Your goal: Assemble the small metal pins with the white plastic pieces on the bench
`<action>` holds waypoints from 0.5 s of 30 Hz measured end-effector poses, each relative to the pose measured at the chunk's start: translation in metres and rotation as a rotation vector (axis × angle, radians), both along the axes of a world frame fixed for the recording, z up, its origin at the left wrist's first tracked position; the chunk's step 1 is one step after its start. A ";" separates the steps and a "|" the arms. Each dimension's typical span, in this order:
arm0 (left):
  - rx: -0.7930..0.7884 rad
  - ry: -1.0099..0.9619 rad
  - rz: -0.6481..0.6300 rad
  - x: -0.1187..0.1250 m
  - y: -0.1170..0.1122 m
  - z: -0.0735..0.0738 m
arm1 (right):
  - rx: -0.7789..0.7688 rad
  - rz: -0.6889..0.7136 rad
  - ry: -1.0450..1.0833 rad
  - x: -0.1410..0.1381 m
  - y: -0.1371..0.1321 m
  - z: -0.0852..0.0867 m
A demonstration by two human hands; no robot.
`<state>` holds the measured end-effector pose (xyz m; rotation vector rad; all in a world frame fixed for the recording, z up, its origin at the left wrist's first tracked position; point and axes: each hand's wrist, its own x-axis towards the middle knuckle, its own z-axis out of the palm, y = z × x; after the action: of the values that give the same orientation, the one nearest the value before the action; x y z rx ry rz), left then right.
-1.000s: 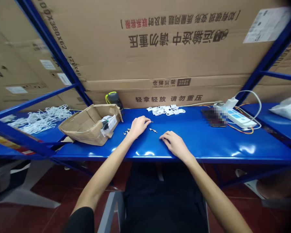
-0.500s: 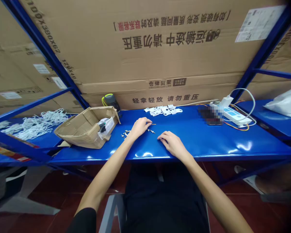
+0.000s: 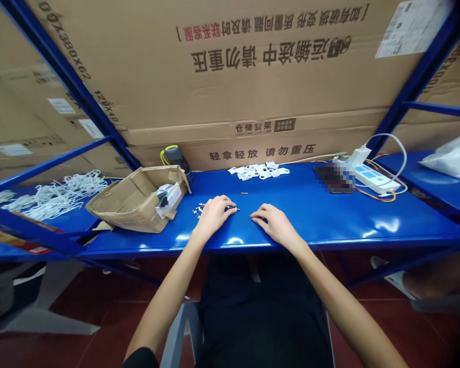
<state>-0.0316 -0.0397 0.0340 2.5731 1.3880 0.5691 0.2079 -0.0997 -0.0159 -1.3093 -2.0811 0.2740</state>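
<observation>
Left hand curls over a small metal fitting on a blue steel shelf, beside scattered tiny metal parts; whether it grips cannot be told. Right hand lies on the shelf, fingers loosely together, holding nothing. White plastic clips sit piled behind, apparently still unworked, near a cardboard box.

Blue steel shelf bearing a torn cardboard box, white plastic clips, small metal pins, a dark flask, a pixelated phone, and a power strip.

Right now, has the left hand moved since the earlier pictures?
Yes: the left hand has drawn back toward the person, farther from the white pieces.
</observation>
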 end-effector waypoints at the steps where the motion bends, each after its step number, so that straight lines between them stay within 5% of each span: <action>1: 0.038 -0.031 0.028 0.000 -0.006 -0.002 | 0.008 0.028 -0.004 0.000 -0.002 0.000; 3: 0.088 -0.132 0.058 0.003 -0.020 -0.008 | 0.016 0.066 0.001 0.000 -0.003 0.001; 8: -0.077 -0.277 -0.084 0.019 -0.047 -0.031 | -0.037 0.099 0.083 0.002 -0.002 0.004; 15: -0.103 -0.345 -0.060 0.021 -0.051 -0.041 | -0.059 0.153 0.148 -0.001 -0.005 0.009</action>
<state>-0.0107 -0.0906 -0.0073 2.2911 1.1871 0.8587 0.2071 -0.1050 -0.0069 -1.1287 -2.0632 0.4881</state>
